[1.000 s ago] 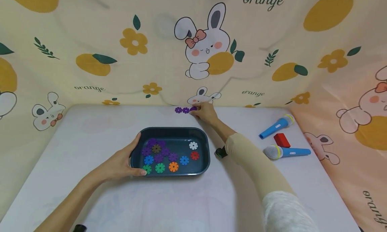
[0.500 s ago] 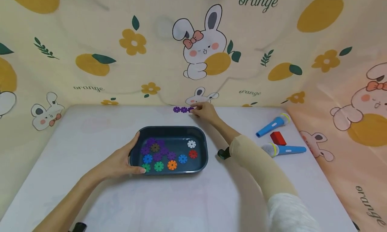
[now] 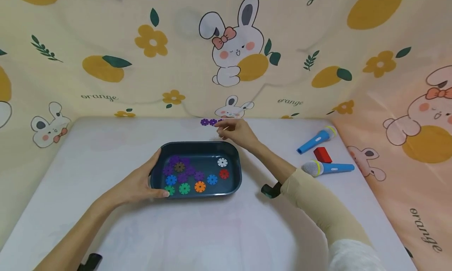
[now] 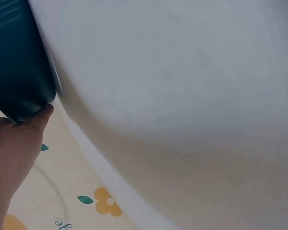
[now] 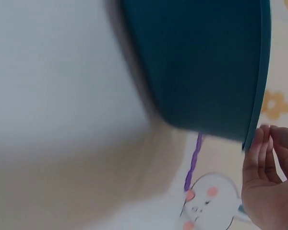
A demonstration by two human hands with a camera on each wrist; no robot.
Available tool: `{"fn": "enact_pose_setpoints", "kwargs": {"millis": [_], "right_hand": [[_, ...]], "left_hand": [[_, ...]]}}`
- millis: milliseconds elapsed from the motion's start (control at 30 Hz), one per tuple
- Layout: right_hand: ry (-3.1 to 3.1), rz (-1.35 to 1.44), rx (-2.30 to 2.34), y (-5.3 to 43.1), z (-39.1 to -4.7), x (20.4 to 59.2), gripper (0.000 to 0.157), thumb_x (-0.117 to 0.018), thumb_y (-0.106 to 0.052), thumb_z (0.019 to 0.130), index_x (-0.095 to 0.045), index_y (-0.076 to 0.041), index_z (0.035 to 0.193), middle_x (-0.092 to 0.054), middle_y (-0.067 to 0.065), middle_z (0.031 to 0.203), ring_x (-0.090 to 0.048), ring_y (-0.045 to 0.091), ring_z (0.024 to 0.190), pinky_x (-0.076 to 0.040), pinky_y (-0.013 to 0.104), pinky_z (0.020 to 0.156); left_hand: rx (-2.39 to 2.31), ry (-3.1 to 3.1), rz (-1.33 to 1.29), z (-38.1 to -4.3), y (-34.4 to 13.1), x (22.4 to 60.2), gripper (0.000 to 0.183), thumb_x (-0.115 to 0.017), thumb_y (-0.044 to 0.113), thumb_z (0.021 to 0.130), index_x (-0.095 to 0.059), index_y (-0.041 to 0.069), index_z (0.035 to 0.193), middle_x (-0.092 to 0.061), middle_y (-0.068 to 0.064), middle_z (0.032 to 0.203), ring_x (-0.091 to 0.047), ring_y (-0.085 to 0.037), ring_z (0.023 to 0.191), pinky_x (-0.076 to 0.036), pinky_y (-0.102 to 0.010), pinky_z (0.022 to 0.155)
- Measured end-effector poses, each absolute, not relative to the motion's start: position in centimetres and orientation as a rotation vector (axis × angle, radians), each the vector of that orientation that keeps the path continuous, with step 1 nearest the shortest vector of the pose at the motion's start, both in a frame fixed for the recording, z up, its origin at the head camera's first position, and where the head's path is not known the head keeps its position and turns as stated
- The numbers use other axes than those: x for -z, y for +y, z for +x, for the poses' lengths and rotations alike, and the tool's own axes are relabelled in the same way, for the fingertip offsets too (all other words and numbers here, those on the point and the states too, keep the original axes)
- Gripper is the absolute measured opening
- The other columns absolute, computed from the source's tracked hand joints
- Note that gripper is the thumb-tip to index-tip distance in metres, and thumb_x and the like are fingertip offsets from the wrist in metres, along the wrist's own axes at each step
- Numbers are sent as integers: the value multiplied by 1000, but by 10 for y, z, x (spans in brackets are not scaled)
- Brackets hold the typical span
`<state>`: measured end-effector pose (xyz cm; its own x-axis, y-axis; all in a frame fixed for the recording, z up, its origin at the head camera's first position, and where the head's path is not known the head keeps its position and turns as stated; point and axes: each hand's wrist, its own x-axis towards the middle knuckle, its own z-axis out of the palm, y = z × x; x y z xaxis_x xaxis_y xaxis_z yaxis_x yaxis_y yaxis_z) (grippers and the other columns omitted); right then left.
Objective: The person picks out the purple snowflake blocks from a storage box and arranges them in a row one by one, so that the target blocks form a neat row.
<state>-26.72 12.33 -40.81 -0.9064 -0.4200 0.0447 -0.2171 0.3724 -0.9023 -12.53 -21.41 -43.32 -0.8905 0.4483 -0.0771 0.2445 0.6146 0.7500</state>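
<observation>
Where the left grip (image 3: 141, 186) curls: round the left end of a smooth, dark, round-cornered tray (image 3: 197, 148), mid-bench (image 3: 197, 231).
Inside: flat, notched coloured discs (image 3: 184, 188).
Right grip (image 3: 240, 134): fingers loosely bent, slightly spread, just beside purple discs (image 3: 212, 122) rowed along the bench's far edge.

Soft light, diffuse shadows on the table (image 3: 197, 235); wrist views dimmer, blurrier

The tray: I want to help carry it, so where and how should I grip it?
Likely by the right end of the tray, coming from the right, thumb inside and fingers outside: the raised wall offers an edge to pinch, and the left hand holds the opposite end.
</observation>
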Motion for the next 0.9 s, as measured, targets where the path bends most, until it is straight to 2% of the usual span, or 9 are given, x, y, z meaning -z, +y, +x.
{"fn": "enact_pose_setpoints", "kwargs": {"millis": [233,433,533,700,900], "right_hand": [[2331,-700,1524,110,-243,408,25,-69,-4,93,-71,-1,118,-71,10,95,-70,28,84,-59,44,80],[2248,-764,1405,93,-224,416,28,-71,-1,90,-69,2,118,-72,16,105,-70,17,90,-58,29,81],[2232,-790,1349,84,-218,420,29,-74,-1,88,-70,2,117,-72,18,109,-70,14,91,-56,25,82],[2326,-754,1166,80,-206,429,29,-80,-3,82,-75,-5,111,-74,7,106,-67,10,89,-55,21,81],[2368,-810,958,71,-201,434,27,-84,-7,79,-79,-14,104,-71,-3,105,-64,11,92,-52,20,80]], "left_hand": [[-1111,2592,528,-125,-213,435,135,-88,46,71,8,10,159,-7,-23,163,-16,-47,146,-22,-64,113],[-1092,2600,513,-121,-216,434,134,-87,46,72,8,9,159,-8,-25,162,-18,-49,145,-24,-64,112],[-1092,2615,497,-120,-219,433,134,-88,44,72,7,8,159,-10,-26,162,-20,-50,144,-25,-65,111],[-1135,2565,509,-122,-214,436,133,-88,44,72,6,9,159,-11,-24,162,-19,-47,145,-24,-64,112],[-1158,2563,485,-121,-213,435,134,-88,45,71,6,10,160,-11,-26,162,-19,-48,145,-25,-64,112]]}}
